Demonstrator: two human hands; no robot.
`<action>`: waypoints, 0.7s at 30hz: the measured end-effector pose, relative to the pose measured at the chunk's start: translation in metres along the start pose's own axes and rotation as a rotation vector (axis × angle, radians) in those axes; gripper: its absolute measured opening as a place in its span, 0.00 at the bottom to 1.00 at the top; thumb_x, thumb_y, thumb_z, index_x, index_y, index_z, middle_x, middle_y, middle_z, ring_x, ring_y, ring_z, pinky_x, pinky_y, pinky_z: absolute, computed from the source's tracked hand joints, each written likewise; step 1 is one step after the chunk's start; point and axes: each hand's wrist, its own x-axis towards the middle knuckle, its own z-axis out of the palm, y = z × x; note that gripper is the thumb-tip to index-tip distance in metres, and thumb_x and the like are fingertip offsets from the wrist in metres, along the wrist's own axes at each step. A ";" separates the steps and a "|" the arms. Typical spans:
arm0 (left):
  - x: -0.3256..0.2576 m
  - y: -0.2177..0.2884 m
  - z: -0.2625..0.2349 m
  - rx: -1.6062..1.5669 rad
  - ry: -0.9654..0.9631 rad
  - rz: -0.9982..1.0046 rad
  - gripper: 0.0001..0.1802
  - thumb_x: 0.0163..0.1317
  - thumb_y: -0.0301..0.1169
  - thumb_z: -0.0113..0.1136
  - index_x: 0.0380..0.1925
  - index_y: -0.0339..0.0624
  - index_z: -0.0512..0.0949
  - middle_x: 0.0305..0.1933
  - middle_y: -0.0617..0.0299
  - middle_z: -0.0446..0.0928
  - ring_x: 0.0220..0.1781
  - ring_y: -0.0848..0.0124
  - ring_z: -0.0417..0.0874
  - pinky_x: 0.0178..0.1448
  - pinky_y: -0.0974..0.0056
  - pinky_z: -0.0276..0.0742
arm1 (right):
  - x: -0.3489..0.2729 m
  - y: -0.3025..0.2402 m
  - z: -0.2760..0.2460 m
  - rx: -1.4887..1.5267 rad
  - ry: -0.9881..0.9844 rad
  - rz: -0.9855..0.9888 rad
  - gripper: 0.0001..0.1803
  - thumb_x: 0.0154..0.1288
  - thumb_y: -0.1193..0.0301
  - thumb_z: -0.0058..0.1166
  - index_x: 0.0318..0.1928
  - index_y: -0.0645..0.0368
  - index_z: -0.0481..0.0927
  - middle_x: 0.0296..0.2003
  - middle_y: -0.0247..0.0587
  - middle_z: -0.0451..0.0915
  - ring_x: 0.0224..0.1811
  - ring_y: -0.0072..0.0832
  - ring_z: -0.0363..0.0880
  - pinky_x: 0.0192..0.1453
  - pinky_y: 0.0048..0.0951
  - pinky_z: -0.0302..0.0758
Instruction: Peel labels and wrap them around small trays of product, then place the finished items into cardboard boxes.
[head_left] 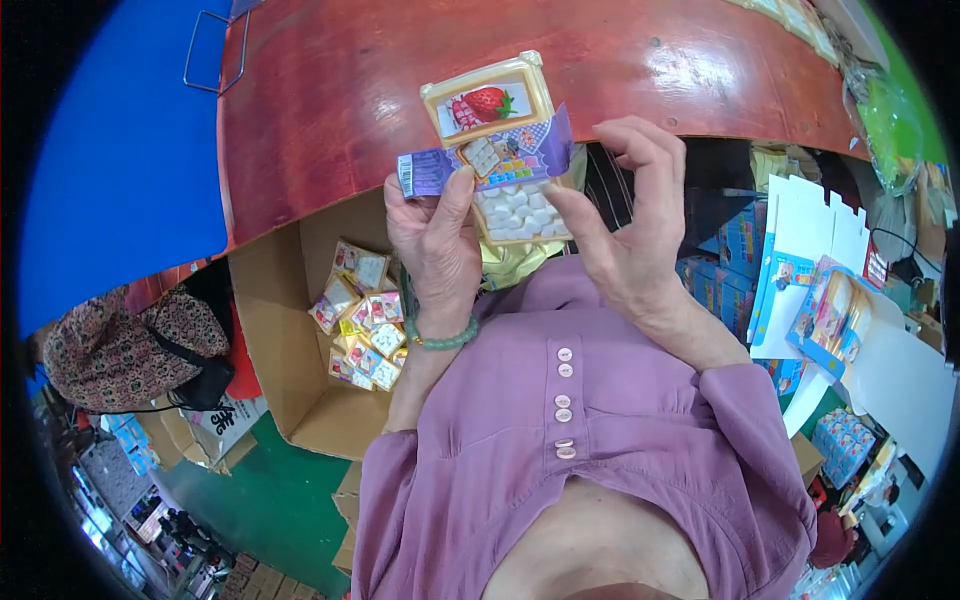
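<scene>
My left hand (437, 235) grips a purple printed card sleeve (525, 150), thumb on its front and a loose flap sticking out leftward. The sleeve lies across the middle of a toast-shaped plastic pack (432, 90). A strawberry picture shows above the band, and white pillow-shaped pieces (520, 213) show below it. My right hand (632, 215) is at the pack's right side with fingers spread; its thumb tip is by the lower right edge, and whether it touches I cannot tell. The fingers behind the pack are hidden.
A red table (330, 100) spans the far side. An open cardboard box (275, 330) at my left holds several similar packs (370, 315). A patterned bag (130, 345) lies further left. Blue printed boxes (725, 290) and white card sheets (815, 225) stand at my right.
</scene>
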 end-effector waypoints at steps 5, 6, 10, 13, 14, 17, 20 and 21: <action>-0.005 0.001 0.007 0.024 0.000 0.047 0.15 0.55 0.17 0.62 0.37 0.42 0.68 0.35 0.63 0.78 0.37 0.78 0.79 0.47 0.71 0.75 | 0.000 0.001 0.017 0.255 -0.064 0.240 0.15 0.55 0.77 0.63 0.42 0.66 0.74 0.37 0.39 0.74 0.36 0.22 0.73 0.42 0.22 0.72; -0.007 0.001 0.007 0.093 -0.015 0.093 0.15 0.55 0.18 0.63 0.37 0.42 0.68 0.35 0.63 0.78 0.36 0.79 0.79 0.46 0.72 0.75 | 0.000 0.004 0.018 0.309 -0.064 0.261 0.14 0.57 0.78 0.61 0.44 0.66 0.74 0.38 0.37 0.74 0.37 0.20 0.74 0.43 0.21 0.72; -0.006 0.003 0.011 0.177 -0.036 0.153 0.16 0.54 0.18 0.65 0.36 0.42 0.67 0.34 0.64 0.77 0.35 0.80 0.78 0.43 0.74 0.74 | 0.000 0.002 0.017 0.663 -0.087 0.547 0.14 0.62 0.79 0.56 0.48 0.68 0.74 0.41 0.36 0.77 0.41 0.17 0.76 0.47 0.19 0.74; -0.005 0.002 0.008 0.190 -0.044 0.127 0.17 0.54 0.19 0.65 0.36 0.42 0.67 0.34 0.64 0.77 0.35 0.80 0.78 0.43 0.74 0.74 | 0.003 -0.002 0.013 0.993 -0.090 0.672 0.16 0.63 0.79 0.55 0.51 0.70 0.73 0.42 0.39 0.79 0.43 0.18 0.77 0.50 0.18 0.74; -0.005 0.003 0.008 0.192 -0.035 0.131 0.17 0.54 0.19 0.65 0.36 0.42 0.67 0.34 0.64 0.77 0.35 0.80 0.78 0.43 0.74 0.74 | 0.005 -0.002 0.012 0.997 -0.099 0.674 0.16 0.63 0.79 0.55 0.51 0.70 0.73 0.42 0.39 0.79 0.43 0.18 0.77 0.50 0.18 0.74; -0.005 0.002 0.007 0.194 -0.048 0.144 0.17 0.53 0.19 0.65 0.36 0.42 0.66 0.34 0.64 0.77 0.35 0.80 0.78 0.43 0.74 0.75 | 0.008 0.003 0.009 1.033 -0.191 0.701 0.16 0.64 0.78 0.54 0.52 0.70 0.73 0.42 0.40 0.79 0.42 0.18 0.77 0.49 0.19 0.75; -0.006 0.001 0.004 0.213 -0.044 0.147 0.17 0.54 0.19 0.65 0.37 0.41 0.66 0.34 0.63 0.77 0.35 0.80 0.78 0.43 0.73 0.75 | 0.005 0.003 0.008 1.048 -0.232 0.722 0.16 0.64 0.78 0.54 0.51 0.70 0.73 0.41 0.40 0.80 0.41 0.18 0.78 0.48 0.19 0.75; -0.006 0.002 0.006 0.215 -0.052 0.108 0.18 0.53 0.19 0.65 0.38 0.41 0.66 0.34 0.63 0.77 0.35 0.80 0.78 0.43 0.73 0.76 | 0.004 0.002 0.006 1.040 -0.227 0.696 0.16 0.63 0.78 0.55 0.51 0.69 0.74 0.42 0.40 0.80 0.42 0.18 0.78 0.48 0.19 0.75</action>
